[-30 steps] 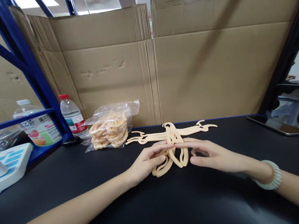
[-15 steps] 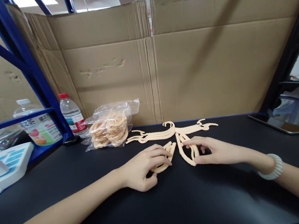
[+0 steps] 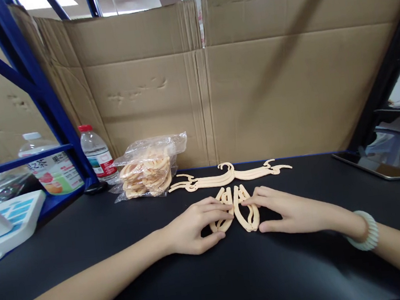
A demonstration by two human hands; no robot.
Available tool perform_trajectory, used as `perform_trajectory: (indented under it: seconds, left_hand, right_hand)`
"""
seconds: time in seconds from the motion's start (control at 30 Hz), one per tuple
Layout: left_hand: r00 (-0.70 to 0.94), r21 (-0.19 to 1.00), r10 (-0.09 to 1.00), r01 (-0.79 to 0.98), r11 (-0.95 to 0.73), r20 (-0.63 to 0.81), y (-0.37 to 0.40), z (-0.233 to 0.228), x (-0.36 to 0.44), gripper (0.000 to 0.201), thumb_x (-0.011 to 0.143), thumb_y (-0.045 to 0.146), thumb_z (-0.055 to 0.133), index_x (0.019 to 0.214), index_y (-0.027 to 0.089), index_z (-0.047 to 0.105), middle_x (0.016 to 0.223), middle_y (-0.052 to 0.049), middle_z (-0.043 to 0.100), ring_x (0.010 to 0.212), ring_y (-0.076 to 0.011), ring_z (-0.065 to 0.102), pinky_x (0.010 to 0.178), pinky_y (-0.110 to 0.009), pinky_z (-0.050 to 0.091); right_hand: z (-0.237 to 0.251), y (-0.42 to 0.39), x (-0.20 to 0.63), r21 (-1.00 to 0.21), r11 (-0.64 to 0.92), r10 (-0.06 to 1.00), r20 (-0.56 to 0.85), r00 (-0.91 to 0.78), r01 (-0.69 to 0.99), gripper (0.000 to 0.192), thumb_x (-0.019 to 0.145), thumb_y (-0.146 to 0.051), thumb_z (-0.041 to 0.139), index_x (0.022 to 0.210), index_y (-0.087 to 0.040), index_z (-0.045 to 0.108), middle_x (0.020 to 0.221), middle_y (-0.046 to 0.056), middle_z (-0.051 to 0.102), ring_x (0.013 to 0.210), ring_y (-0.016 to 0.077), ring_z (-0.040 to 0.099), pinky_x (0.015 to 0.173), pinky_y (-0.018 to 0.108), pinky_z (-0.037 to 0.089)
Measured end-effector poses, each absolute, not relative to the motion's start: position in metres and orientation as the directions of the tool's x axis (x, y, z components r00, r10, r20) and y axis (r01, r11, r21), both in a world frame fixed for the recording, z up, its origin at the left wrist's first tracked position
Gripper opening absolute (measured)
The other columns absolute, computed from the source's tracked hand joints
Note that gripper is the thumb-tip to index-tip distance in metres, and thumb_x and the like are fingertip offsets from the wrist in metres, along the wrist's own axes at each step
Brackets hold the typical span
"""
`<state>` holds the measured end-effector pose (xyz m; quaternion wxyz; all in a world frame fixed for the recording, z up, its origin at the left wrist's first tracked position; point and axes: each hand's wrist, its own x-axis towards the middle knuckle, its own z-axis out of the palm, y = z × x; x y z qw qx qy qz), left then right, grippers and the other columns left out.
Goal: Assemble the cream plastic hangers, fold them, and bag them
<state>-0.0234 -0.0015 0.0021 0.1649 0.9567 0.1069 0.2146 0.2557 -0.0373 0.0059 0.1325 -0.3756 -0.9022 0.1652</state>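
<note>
Left hand [image 3: 194,225] pinching left cream plastic hanger half [image 3: 224,210]; right hand [image 3: 286,210] pinching right cream plastic hanger half [image 3: 247,209]. Both flat on black tabletop [image 3: 214,273], mirrored, inner edges nearly touching, probably for alignment. Flat cream hanger stack [image 3: 230,175] just behind.

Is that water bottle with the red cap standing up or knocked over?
Standing up. The water bottle sits upright by the blue shelf post, its red cap on top, left of the plastic bag.

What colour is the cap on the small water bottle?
Red. The small water bottle stands left of the bag of plastic pieces; the head view shows it.
</note>
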Motion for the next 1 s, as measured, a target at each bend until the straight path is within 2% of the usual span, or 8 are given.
perform_trajectory:
  seconds: [0.23,0.57,0.7,1.0]
  left_hand:
    - [0.866,0.390,0.299,0.134,-0.911,0.402,-0.0004,-0.0038,-0.0238,0.038,0.083,0.022,0.059,0.121,0.021,0.060,0.124,-0.013,0.062,0.113,-0.0265,0.055,0.097,-0.041,0.044]
    - [0.861,0.382,0.298,0.133,-0.914,0.412,-0.0008,-0.0026,-0.0230,0.035,0.083,0.023,0.060,0.118,0.021,0.062,0.123,-0.012,0.063,0.110,-0.0257,0.055,0.095,-0.039,0.046]
    - [0.855,0.366,0.318,0.166,-0.916,0.409,0.0012,-0.0042,-0.0233,0.036,0.083,0.029,0.063,0.118,0.021,0.062,0.123,-0.012,0.063,0.116,-0.0261,0.052,0.100,-0.040,0.043]
    - [0.852,0.370,0.336,0.184,-0.911,0.402,0.0051,-0.0062,-0.0233,0.040,0.081,0.035,0.067,0.117,0.020,0.061,0.122,-0.011,0.062,0.118,-0.0250,0.049,0.101,-0.039,0.041]
  right_hand:
    - [0.0016,-0.0362,0.2530,-0.391,0.676,0.722,0.178,-0.669,0.625,0.054,0.089,-0.052,0.051,0.134,-0.023,0.048,0.105,0.008,0.054,0.095,0.0222,0.050,0.088,0.037,0.042]
    - [0.0005,-0.0358,0.2521,-0.376,0.695,0.709,0.215,-0.672,0.613,0.060,0.090,-0.050,0.051,0.141,-0.021,0.038,0.110,0.010,0.056,0.100,0.0242,0.050,0.091,0.040,0.042]
    - [-0.0008,-0.0351,0.2521,-0.363,0.699,0.706,0.212,-0.676,0.616,0.061,0.090,-0.049,0.051,0.142,-0.021,0.036,0.112,0.010,0.055,0.102,0.0245,0.049,0.093,0.040,0.041]
    - [0.0045,-0.0370,0.2513,-0.346,0.687,0.717,0.181,-0.673,0.639,0.048,0.090,-0.049,0.051,0.131,-0.022,0.050,0.106,0.008,0.054,0.096,0.0223,0.050,0.089,0.038,0.042]
